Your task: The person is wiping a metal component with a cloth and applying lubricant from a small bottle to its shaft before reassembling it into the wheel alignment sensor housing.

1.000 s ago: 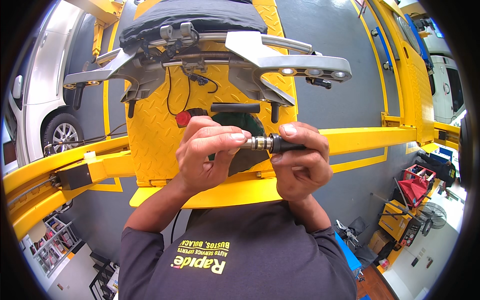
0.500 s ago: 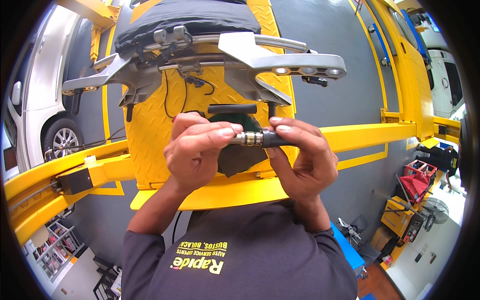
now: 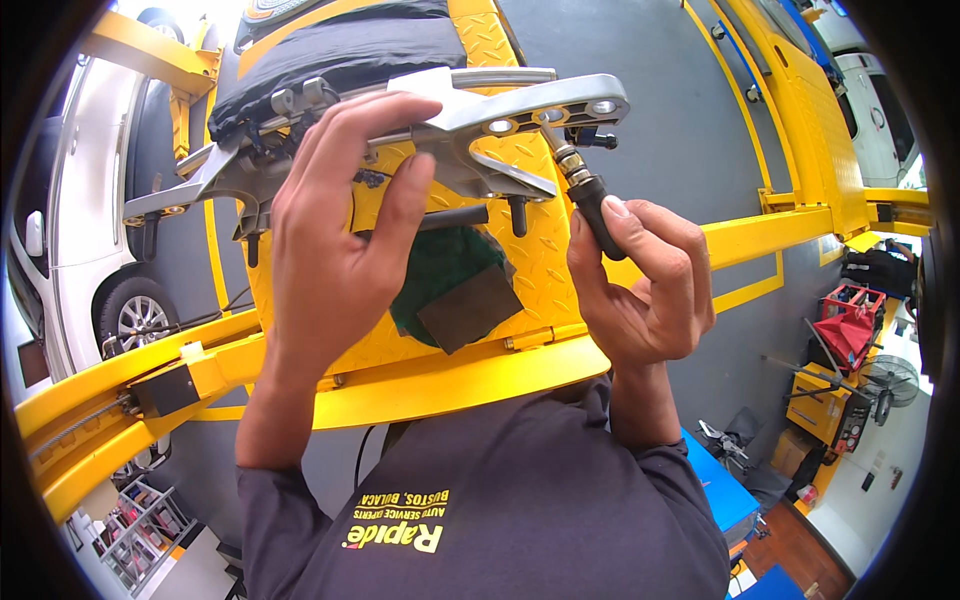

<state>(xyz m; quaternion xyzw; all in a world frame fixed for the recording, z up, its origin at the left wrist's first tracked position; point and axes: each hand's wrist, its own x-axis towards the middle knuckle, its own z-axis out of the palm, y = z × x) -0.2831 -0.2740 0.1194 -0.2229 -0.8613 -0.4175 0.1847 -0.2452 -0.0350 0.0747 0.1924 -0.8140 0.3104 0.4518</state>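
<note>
A silver cast-metal bracket (image 3: 530,110) with several round holes lies on a yellow chequer-plate lift platform (image 3: 450,385). My left hand (image 3: 330,260) reaches up and grips the bracket's middle, fingers over the top and thumb below. My right hand (image 3: 645,290) holds a black-handled tool (image 3: 597,205). Its metal tip is set against the underside of the bracket's right end. A dark green cloth (image 3: 440,270) and a brown pad (image 3: 470,305) lie on the platform below the bracket, between my hands.
A black padded mat (image 3: 340,50) lies behind the bracket. A white car (image 3: 90,230) stands at the left. Yellow lift beams (image 3: 760,235) run out to both sides. A red tool cart (image 3: 845,325), a floor fan (image 3: 885,375) and a blue bench (image 3: 715,480) stand at the right.
Both hands were together on the tool in front of my chest. Now my left hand has let go and risen to the bracket, and my right hand has brought the tool to the bracket's right end.
</note>
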